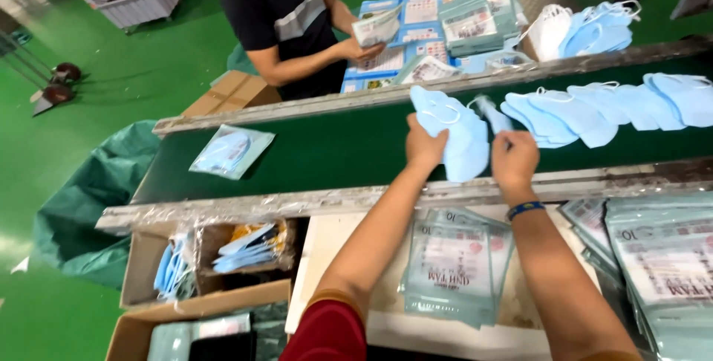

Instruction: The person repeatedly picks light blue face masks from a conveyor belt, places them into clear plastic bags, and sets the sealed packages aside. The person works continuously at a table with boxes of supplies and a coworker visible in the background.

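Observation:
My left hand (423, 145) and my right hand (514, 157) are both stretched over the green conveyor belt (334, 149). Together they hold a stack of light blue face masks (453, 131), the left hand gripping its left edge and the right hand closed on its right side. A row of several overlapping blue masks (601, 105) lies on the belt just right of my hands. One sealed pack of masks (231, 151) rests on the belt to the left.
Piles of printed plastic bags (454, 261) lie on the table below my arms, more bags (668, 257) at right. Cardboard boxes (215, 264) with masks stand at lower left. Across the belt a person in a black shirt (282, 12) holds a pack (375, 28) beside stacked packs (475, 19) and loose masks (594, 27).

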